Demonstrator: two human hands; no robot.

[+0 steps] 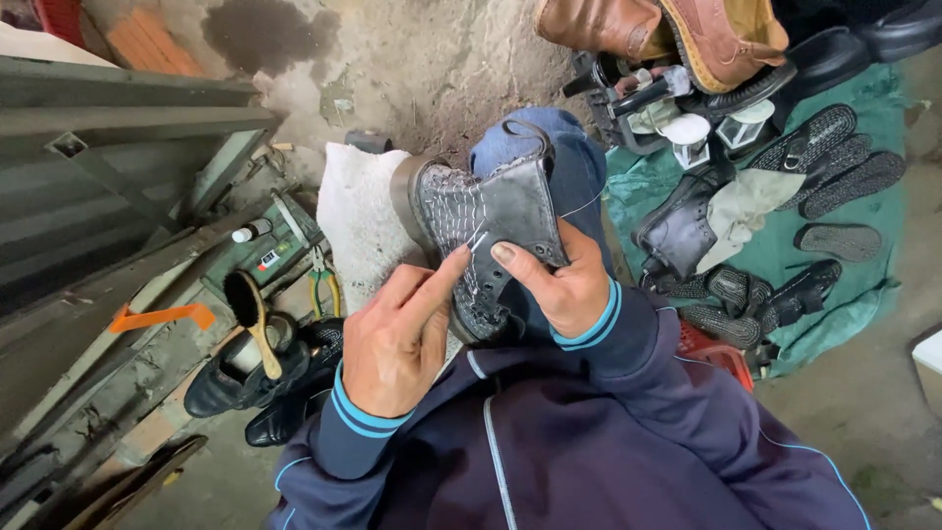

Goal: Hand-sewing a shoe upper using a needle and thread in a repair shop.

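Boot, dark grey scuffed leather with thick rubber sole point(491, 226) | rested on lap, sole leftward | judged stiff, fairly heavy, best gripped at upper | left hand point(397, 344) fingers pinched on needle point(475, 241) | right hand point(559, 285) fingers clasped on upper.

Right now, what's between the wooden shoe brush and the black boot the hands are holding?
In the head view, yellow-handled pliers and a white cloth lie between the wooden brush and the black boot.
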